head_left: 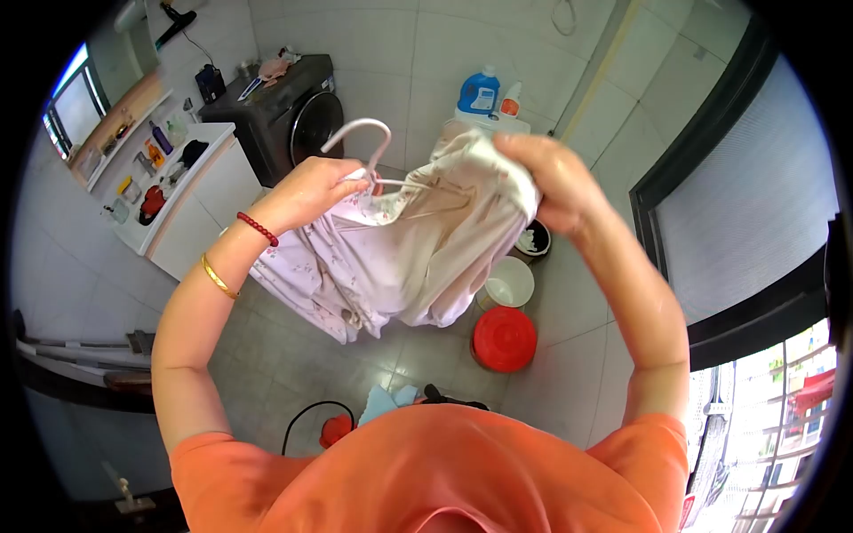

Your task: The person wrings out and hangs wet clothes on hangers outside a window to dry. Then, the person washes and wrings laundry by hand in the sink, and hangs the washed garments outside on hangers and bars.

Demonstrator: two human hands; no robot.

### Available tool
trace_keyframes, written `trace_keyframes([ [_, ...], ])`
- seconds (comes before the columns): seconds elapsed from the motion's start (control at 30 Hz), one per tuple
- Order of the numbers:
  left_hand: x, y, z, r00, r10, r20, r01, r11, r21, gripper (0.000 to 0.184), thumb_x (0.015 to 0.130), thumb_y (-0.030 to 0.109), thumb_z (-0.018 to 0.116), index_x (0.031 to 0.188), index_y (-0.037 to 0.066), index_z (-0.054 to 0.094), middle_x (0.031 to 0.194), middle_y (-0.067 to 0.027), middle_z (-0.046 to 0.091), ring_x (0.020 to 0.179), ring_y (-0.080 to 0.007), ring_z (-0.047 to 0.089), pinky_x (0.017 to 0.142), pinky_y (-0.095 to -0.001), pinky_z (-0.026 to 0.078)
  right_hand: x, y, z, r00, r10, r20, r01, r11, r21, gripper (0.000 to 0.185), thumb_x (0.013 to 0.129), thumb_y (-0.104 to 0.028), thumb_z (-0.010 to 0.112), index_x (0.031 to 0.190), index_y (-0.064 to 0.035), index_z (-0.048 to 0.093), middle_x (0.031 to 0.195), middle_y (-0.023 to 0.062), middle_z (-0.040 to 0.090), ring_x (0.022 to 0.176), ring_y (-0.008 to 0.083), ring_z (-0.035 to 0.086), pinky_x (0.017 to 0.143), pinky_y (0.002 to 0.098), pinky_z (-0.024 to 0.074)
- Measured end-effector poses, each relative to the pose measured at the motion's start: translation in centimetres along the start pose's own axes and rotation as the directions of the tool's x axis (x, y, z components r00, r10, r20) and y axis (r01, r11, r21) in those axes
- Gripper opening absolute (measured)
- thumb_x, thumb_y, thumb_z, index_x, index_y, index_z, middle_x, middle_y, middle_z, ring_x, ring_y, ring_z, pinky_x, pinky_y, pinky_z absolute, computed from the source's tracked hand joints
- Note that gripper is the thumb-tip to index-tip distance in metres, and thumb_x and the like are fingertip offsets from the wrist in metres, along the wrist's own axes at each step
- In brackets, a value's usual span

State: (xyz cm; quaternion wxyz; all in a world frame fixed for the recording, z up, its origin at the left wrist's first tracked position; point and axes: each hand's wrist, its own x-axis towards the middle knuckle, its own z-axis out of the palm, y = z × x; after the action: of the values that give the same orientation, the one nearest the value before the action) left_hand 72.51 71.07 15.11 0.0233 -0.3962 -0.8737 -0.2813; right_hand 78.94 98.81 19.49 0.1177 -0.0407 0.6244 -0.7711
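left hand [318, 192] extended, pinching garment [404, 258] beside hanger [388, 142]; right hand [557, 180] curled inward, clutching other side

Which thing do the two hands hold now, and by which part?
A pale garment with a hanger in it. The left hand pinches it beside the hanger's hook; the right hand grips bunched cloth at its upper right side.
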Motion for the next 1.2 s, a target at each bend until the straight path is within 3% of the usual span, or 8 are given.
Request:
trace_keyframes([
  [0.17, -1.3, -0.8, -1.8, 0.923, -0.049, -0.381, -0.002, 0.991, -0.131, 0.022, 0.086, 0.02, 0.053, 0.089, 0.0, 0.059, 0.073, -0.0083, 0.06, 0.068, -0.0086, 0.052, 0.064, -0.0252, 0.043, -6.0, 8.8, -1.7, 0.998, -0.012, 0.061, -0.007, 0.952, 0.306, 0.023, 0.087, -0.017, 0.05, 0.103, -0.0005, 0.053, 0.097, 0.0063, 0.058, 0.085, 0.0128, 0.057, 0.073, 0.0259, 0.0478],
  [0.3, -2.5, 1.0, -3.6, 0.903, -0.062, -0.426, 0.012, 0.993, -0.118, 0.02, 0.084, 0.018, 0.056, 0.087, -0.002, 0.058, 0.072, -0.0073, 0.06, 0.066, -0.007, 0.05, 0.062, -0.0236, 0.042, -8.0, 15.8, -2.4, 0.968, 0.25, -0.031, -0.251, 0.95, -0.186, 0.028, 0.088, -0.023, 0.05, 0.104, -0.001, 0.054, 0.101, 0.0044, 0.057, 0.092, 0.0132, 0.053, 0.074, 0.0275, 0.0476],
  [0.57, -2.0, 1.4, -1.2, 0.902, 0.018, -0.431, -0.048, 0.997, -0.058, 0.018, 0.084, 0.019, 0.055, 0.087, 0.002, 0.059, 0.063, -0.0126, 0.054, 0.052, -0.0167, 0.044, 0.053, -0.0261, 0.039, -3.5, 11.7, -0.9, 0.757, -0.649, -0.078, 0.215, 0.359, -0.908, 0.038, 0.072, -0.02, 0.07, 0.1, -0.0012, 0.052, 0.09, 0.0123, 0.059, 0.081, 0.0224, 0.059, 0.072, 0.0322, 0.0474],
  [0.8, -3.0, 0.8, -1.1, 0.897, -0.039, -0.441, 0.014, 0.998, -0.059, 0.018, 0.083, 0.018, 0.056, 0.088, 0.001, 0.06, 0.067, -0.0111, 0.058, 0.058, -0.0149, 0.053, 0.057, -0.0255, 0.042, 1.7, 12.0, -0.2, 0.855, -0.432, -0.286, 0.158, 0.743, -0.651, 0.026, 0.075, -0.016, 0.065, 0.09, 0.0019, 0.055, 0.081, 0.0114, 0.06, 0.08, 0.0189, 0.059, 0.07, 0.0307, 0.0465],
  [0.9, -4.0, 0.0, -1.0, 0.871, -0.076, -0.484, 0.013, 0.991, -0.133, 0.019, 0.083, 0.016, 0.056, 0.091, 0.0, 0.06, 0.071, -0.0105, 0.06, 0.062, -0.0128, 0.055, 0.059, -0.0248, 0.043, 1.5, 9.9, -2.0, 0.98, -0.148, -0.133, 0.181, 0.941, 0.285, 0.009, 0.08, -0.003, 0.053, 0.088, 0.0008, 0.057, 0.078, 0.0047, 0.059, 0.073, 0.0151, 0.058, 0.069, 0.0266, 0.0465],
  [0.97, -5.1, -0.2, -0.8, 0.862, -0.085, -0.5, -0.005, 0.985, -0.175, 0.018, 0.083, 0.014, 0.057, 0.092, -0.001, 0.06, 0.073, -0.0108, 0.061, 0.064, -0.0119, 0.055, 0.06, -0.0246, 0.043, 2.0, 9.3, -3.6, 0.981, -0.145, -0.126, 0.178, 0.93, 0.321, 0.011, 0.081, -0.002, 0.05, 0.091, -0.0006, 0.056, 0.078, 0.0046, 0.058, 0.074, 0.0139, 0.057, 0.069, 0.0257, 0.0464],
  [1.1, -5.8, -0.2, -0.5, 0.866, -0.054, -0.497, -0.04, 0.983, -0.177, 0.015, 0.081, 0.008, 0.058, 0.092, -0.003, 0.06, 0.08, -0.0122, 0.063, 0.069, -0.0134, 0.058, 0.063, -0.0248, 0.045, 1.0, 7.9, -3.6, 0.953, -0.238, -0.189, 0.112, 0.852, -0.511, 0.018, 0.08, -0.012, 0.059, 0.095, -0.0021, 0.056, 0.08, 0.002, 0.057, 0.071, 0.0099, 0.052, 0.065, 0.0223, 0.0418],
  [1.2, -5.5, -0.8, -0.4, 0.869, 0.009, -0.495, -0.082, 0.989, -0.126, 0.015, 0.081, 0.008, 0.058, 0.092, -0.003, 0.06, 0.081, -0.0124, 0.063, 0.071, -0.016, 0.06, 0.064, -0.0249, 0.046, 0.8, 6.1, -1.9, 0.973, -0.198, -0.121, 0.117, 0.869, -0.481, 0.015, 0.078, -0.013, 0.061, 0.088, -0.0016, 0.059, 0.074, -0.0004, 0.055, 0.066, 0.0079, 0.049, 0.062, 0.0209, 0.0397],
])
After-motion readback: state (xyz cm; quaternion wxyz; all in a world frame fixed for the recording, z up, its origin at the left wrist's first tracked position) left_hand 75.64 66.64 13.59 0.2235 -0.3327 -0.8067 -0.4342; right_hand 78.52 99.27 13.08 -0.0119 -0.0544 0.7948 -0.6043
